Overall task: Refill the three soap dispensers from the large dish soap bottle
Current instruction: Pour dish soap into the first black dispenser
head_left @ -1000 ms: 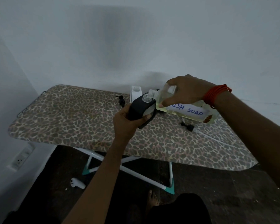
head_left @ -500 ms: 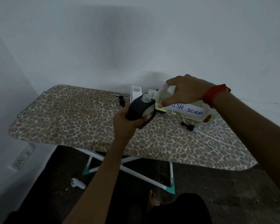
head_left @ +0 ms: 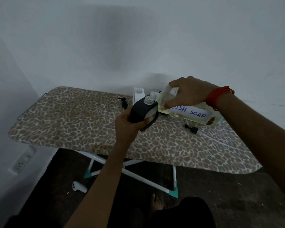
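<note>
My left hand (head_left: 127, 123) grips a black soap dispenser (head_left: 142, 108), tilted, with its open clear neck facing up and right. My right hand (head_left: 187, 93) holds the large clear dish soap bottle (head_left: 189, 111) on its side, pale yellow liquid inside, a white "DISH SOAP" label on it. The bottle's open mouth sits just above the dispenser's neck. A white dispenser (head_left: 138, 94) stands behind them, partly hidden. Two black pump heads lie loose on the board, one (head_left: 124, 102) to the left and one (head_left: 192, 128) with its clear tube to the right.
Everything rests over a leopard-print ironing board (head_left: 64, 119) against a white wall. Its white and teal legs (head_left: 171, 191) stand on the dark floor. A white controller (head_left: 79, 186) lies on the floor, a wall socket (head_left: 21, 164) at left, my bare foot (head_left: 156, 202) below.
The dish soap bottle has tipped a little further, bringing its mouth closer over the dispenser's neck. My left hand holds the dispenser in the same place.
</note>
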`<state>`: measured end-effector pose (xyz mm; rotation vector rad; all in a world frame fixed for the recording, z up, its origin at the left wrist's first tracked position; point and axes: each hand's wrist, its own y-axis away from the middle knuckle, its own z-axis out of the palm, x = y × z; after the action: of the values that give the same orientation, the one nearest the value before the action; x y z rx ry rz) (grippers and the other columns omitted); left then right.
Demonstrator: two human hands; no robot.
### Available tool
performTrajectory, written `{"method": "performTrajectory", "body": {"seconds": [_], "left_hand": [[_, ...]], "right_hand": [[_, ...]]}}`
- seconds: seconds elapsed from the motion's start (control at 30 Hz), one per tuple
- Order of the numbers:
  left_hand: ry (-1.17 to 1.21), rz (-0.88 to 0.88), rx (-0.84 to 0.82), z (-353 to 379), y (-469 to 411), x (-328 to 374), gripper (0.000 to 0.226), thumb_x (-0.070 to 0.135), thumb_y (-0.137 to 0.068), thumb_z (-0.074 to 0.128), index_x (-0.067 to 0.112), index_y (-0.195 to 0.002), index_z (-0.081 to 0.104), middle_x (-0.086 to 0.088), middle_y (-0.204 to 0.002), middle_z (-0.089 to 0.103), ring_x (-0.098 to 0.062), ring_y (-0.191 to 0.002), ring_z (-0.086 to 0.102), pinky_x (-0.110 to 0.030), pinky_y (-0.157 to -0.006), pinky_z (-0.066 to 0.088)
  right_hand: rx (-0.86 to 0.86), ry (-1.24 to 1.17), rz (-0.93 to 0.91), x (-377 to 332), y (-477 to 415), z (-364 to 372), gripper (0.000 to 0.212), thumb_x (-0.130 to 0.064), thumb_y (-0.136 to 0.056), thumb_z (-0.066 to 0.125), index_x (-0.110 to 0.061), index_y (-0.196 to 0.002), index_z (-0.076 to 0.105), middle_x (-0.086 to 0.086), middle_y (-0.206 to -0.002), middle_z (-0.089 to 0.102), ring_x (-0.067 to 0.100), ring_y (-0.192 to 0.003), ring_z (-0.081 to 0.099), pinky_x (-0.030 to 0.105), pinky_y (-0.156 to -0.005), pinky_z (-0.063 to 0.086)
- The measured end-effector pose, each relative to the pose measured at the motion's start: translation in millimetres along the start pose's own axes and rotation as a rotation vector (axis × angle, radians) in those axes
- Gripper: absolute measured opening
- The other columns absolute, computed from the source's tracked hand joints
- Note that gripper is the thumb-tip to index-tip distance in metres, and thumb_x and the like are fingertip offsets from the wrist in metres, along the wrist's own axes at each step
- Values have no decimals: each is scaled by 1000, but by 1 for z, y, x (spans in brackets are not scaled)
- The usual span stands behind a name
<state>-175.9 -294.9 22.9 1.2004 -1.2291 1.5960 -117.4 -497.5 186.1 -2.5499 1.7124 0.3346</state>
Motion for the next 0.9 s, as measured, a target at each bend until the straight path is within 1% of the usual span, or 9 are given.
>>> {"method": "performTrajectory", "body": {"seconds": [0.1, 0.2, 0.3, 0.37, 0.6, 0.7, 0.77, 0.83, 0.9], "left_hand": [[5, 5, 5, 0, 0, 0, 54, 1, -74, 87, 4, -124, 68, -10, -115, 75, -20, -106, 73, -43, -89, 61], [1, 9, 2, 0, 0, 0, 53, 1, -74, 87, 6, -124, 69, -8, -114, 75, -19, -105, 73, -42, -88, 61], [-12, 14, 6, -1, -1, -1, 55, 1, -73, 87, 3, -124, 68, -10, -114, 74, -21, -105, 73, -42, -88, 61], [-14, 20, 8, -1, -1, -2, 55, 0, -73, 87, 1, -125, 68, -12, -114, 74, -22, -105, 73, -43, -88, 61], [7, 10, -3, 0, -1, -1, 54, 1, -74, 87, 5, -124, 68, -9, -114, 75, -20, -105, 73, -41, -87, 61], [12, 10, -1, 0, -2, -1, 55, 2, -73, 87, 4, -125, 68, -8, -113, 75, -19, -104, 73, -40, -87, 62], [12, 14, -6, -1, -3, -1, 55, 3, -73, 88, 6, -125, 68, -6, -112, 75, -17, -104, 74, -39, -86, 62], [21, 18, -13, -3, -5, 0, 55, 0, -73, 87, 7, -125, 68, -3, -112, 75, -17, -104, 73, -38, -87, 62], [33, 34, -16, -5, -6, 1, 55, -3, -73, 85, 9, -124, 68, 0, -111, 75, -17, -105, 73, -38, -87, 62]], "right_hand": [[0, 20, -2, 0, 0, 0, 83, -86, -55, 71, -34, -119, 63, -25, -74, 46, 15, -88, 56, 36, -87, 50], [3, 25, 6, 0, 0, 0, 85, -84, -57, 72, -33, -125, 62, -24, -77, 45, 14, -92, 53, 37, -91, 49], [6, 17, 6, -1, 2, -1, 87, -84, -56, 71, -32, -126, 62, -25, -75, 46, 11, -83, 55, 34, -83, 48], [10, 14, 4, -2, 3, -1, 83, -83, -58, 72, -32, -123, 63, -25, -72, 49, 7, -76, 55, 33, -77, 46], [11, 22, 5, -2, 4, -2, 77, -81, -60, 73, -32, -119, 63, -25, -76, 50, 12, -82, 56, 32, -77, 44], [13, 5, 8, -1, 5, -1, 76, -80, -60, 74, -32, -119, 63, -24, -73, 48, 12, -82, 56, 34, -80, 48], [16, -22, 14, 2, 5, -1, 82, -81, -60, 73, -32, -125, 62, -24, -75, 46, 12, -85, 56, 36, -87, 50], [22, -55, 16, 4, 6, 2, 87, -80, -61, 74, -30, -131, 60, -20, -79, 47, 13, -91, 54, 37, -91, 50], [35, -83, 10, 5, 8, 5, 84, -78, -64, 74, -29, -131, 60, -17, -88, 54, 14, -97, 58, 35, -92, 49]]}}
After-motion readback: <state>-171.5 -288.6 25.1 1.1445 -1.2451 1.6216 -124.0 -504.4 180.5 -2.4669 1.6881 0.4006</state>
